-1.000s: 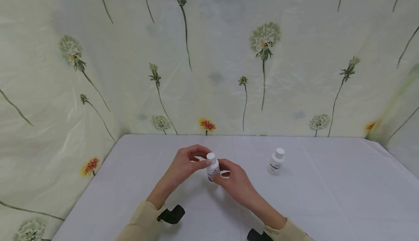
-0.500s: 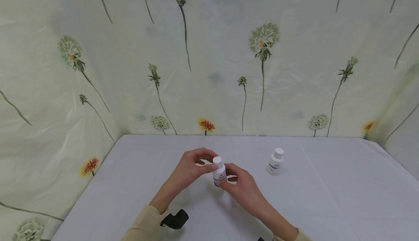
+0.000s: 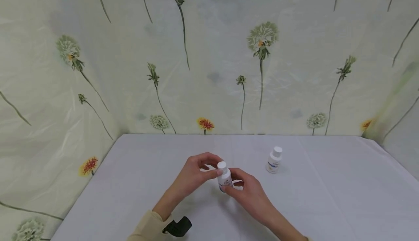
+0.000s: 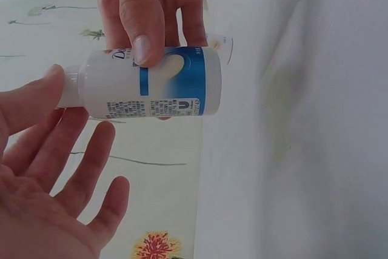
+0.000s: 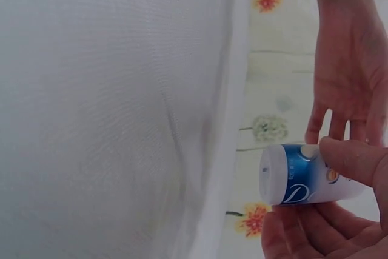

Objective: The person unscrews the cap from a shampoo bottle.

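A small white bottle (image 3: pixel 224 181) with a blue-and-white label is held upright between both hands over the table. My left hand (image 3: pixel 198 172) pinches its white screw cap (image 3: pixel 222 165) between thumb and fingers. The right hand (image 3: pixel 251 194) grips the bottle's body from the right side, its thumb across the front. In the left wrist view, the right thumb presses on the blue label (image 4: pixel 176 77), while the left hand's other fingers (image 4: pixel 94 168) spread away from the cap. The bottle's base (image 5: pixel 273 177) shows in the right wrist view.
A second white bottle (image 3: pixel 274 161), capped and similarly labelled, stands upright to the right and farther back. White cloth covers the table (image 3: pixel 327 197). A backdrop (image 3: pixel 216 52) printed with dandelions rises behind and at the sides. A black wrist device (image 3: pixel 178 227) hangs under the left sleeve.
Both hands and the held bottle have shifted to the right and closer to me. The grip on cap and body looks the same; the second bottle stays standing on the table.
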The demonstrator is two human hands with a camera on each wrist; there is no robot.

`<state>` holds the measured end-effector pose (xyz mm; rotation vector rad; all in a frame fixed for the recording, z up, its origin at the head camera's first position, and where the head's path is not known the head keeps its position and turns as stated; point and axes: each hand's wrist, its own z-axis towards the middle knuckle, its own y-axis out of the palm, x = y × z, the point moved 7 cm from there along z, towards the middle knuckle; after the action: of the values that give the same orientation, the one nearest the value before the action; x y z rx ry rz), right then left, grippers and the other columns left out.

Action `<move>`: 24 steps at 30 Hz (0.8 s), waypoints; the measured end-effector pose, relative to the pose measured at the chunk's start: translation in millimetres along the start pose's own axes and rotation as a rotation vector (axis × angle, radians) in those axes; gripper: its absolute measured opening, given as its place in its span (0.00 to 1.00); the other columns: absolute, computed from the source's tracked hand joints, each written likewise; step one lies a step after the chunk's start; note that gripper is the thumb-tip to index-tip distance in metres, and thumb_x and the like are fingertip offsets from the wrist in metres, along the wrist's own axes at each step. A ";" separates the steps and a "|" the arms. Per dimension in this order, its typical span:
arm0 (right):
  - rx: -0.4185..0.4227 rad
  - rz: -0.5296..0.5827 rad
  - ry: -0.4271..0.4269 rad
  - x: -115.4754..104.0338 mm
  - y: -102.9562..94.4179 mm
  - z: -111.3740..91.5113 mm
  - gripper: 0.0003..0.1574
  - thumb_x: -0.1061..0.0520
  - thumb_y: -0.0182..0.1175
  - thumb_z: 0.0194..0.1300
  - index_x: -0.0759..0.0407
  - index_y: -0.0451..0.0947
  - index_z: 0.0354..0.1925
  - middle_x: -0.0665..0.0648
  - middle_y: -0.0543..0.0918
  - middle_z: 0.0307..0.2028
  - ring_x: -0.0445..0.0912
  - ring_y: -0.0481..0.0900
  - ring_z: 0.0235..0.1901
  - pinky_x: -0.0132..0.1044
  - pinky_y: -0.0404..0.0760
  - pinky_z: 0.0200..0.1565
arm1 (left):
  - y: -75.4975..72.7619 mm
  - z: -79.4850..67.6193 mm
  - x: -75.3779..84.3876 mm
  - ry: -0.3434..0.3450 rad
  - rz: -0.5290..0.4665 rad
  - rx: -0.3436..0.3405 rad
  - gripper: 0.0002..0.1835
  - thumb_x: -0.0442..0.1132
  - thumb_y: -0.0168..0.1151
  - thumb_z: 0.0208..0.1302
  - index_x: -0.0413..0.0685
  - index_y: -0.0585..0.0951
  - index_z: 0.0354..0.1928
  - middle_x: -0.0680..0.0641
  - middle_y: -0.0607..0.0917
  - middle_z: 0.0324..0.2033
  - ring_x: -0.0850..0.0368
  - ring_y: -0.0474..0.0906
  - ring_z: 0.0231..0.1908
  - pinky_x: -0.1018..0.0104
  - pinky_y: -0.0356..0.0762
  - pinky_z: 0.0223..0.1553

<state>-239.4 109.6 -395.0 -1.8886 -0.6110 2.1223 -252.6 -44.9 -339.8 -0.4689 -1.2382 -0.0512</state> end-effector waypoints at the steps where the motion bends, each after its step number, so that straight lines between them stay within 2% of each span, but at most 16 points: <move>1: 0.000 0.000 0.003 0.4 -0.6 -1.1 0.24 0.53 0.72 0.58 0.49 0.79 0.53 0.46 0.83 0.42 0.43 0.79 0.45 0.46 0.78 0.52 | 1.0 -1.5 3.4 0.005 0.002 -0.001 0.11 0.33 0.68 0.62 0.44 0.83 0.46 0.49 0.87 0.39 0.55 0.80 0.43 0.54 0.74 0.47; 8: 0.003 -0.010 0.008 3.7 -5.7 -10.1 0.24 0.52 0.72 0.57 0.48 0.80 0.53 0.46 0.83 0.41 0.42 0.79 0.45 0.44 0.78 0.51 | 10.0 -3.3 5.7 -0.001 0.002 -0.013 0.11 0.33 0.68 0.61 0.44 0.83 0.46 0.49 0.87 0.39 0.51 0.81 0.44 0.56 0.73 0.46; 15: 0.000 -0.002 0.014 5.9 -8.7 -16.6 0.26 0.52 0.73 0.56 0.49 0.79 0.54 0.47 0.83 0.43 0.43 0.80 0.45 0.40 0.79 0.45 | 18.5 4.0 -24.7 -0.006 0.004 -0.023 0.13 0.37 0.69 0.62 0.54 0.84 0.49 0.58 0.86 0.40 0.58 0.80 0.44 0.56 0.73 0.47; 18: 0.006 0.003 0.014 6.7 -9.1 -17.1 0.26 0.53 0.72 0.57 0.49 0.79 0.54 0.47 0.83 0.43 0.44 0.80 0.45 0.39 0.80 0.43 | 19.9 3.6 -26.3 0.019 0.009 -0.029 0.16 0.40 0.69 0.63 0.57 0.83 0.52 0.59 0.85 0.43 0.59 0.80 0.46 0.56 0.73 0.48; 24: 0.021 -0.002 0.011 8.9 -9.7 -14.9 0.26 0.55 0.72 0.57 0.48 0.79 0.54 0.46 0.82 0.44 0.44 0.79 0.45 0.42 0.80 0.47 | 23.4 3.7 -24.9 0.045 0.036 -0.063 0.18 0.42 0.66 0.66 0.59 0.82 0.57 0.60 0.84 0.49 0.60 0.78 0.48 0.58 0.75 0.48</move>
<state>-226.9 124.3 -399.7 -1.8865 -0.5858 2.1082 -257.6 -27.7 -369.1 -0.5417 -1.1864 -0.0697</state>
